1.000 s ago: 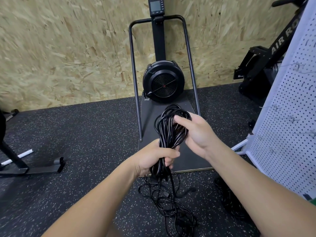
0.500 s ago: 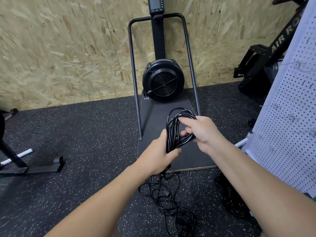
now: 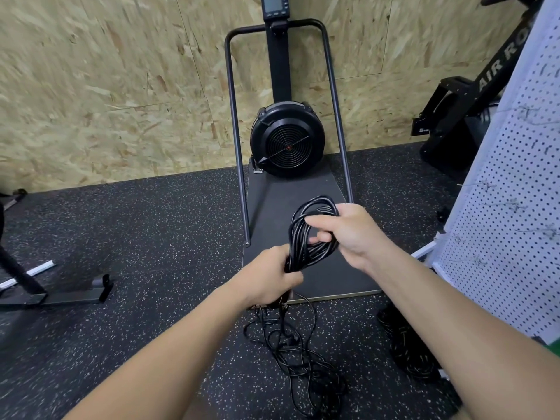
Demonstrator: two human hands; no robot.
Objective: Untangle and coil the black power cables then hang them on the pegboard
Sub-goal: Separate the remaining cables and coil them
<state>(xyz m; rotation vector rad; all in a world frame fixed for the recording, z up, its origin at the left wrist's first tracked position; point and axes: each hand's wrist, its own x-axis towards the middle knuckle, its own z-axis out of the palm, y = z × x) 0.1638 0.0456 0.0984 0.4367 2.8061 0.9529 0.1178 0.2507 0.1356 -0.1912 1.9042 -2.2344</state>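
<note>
speckled gym floor, pegboard at right, cable half coiled.
coil stands upright between both hands: left hand grips its bottom, right hand curls around its top, nearer the pegboard; loose cable trails below.
</note>
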